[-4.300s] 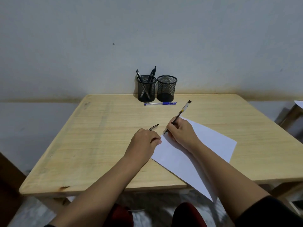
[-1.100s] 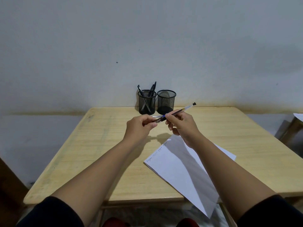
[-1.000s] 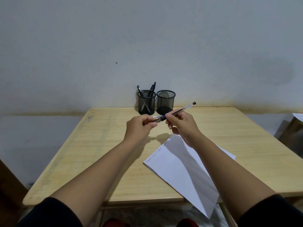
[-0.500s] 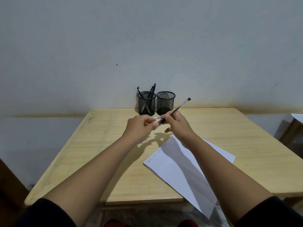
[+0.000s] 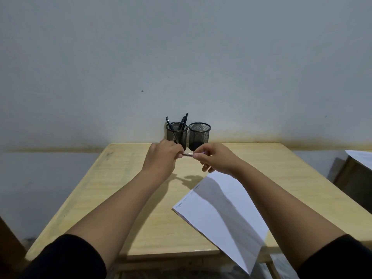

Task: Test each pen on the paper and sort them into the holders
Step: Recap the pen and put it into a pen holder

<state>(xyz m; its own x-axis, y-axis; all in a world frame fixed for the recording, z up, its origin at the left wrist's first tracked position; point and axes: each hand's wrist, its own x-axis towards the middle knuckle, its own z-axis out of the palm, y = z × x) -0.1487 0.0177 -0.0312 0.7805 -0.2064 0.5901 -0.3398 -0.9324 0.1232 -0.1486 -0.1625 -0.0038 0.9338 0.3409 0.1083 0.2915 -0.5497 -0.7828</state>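
Both hands are raised above the far part of the table, just in front of the holders. A thin dark pen (image 5: 187, 155) lies level between them, and only a short stretch of it shows. My left hand (image 5: 161, 158) pinches its left end, and my right hand (image 5: 216, 160) pinches the rest, hiding it. The left black mesh holder (image 5: 174, 135) has several dark pens in it. Beside it, the right mesh holder (image 5: 199, 134) looks empty. The white paper (image 5: 223, 210) lies under my right forearm, with small scribbles along its upper left edge.
The wooden table (image 5: 120, 188) stands against a pale wall, with the two holders at its back edge. The paper overhangs the table's front edge. At the far right stands a dark piece of furniture (image 5: 354, 178) with a white sheet on it.
Both hands have moved forward, closer to the holders. The pen has turned from tilted to level, and its rear end no longer sticks out past my right hand.
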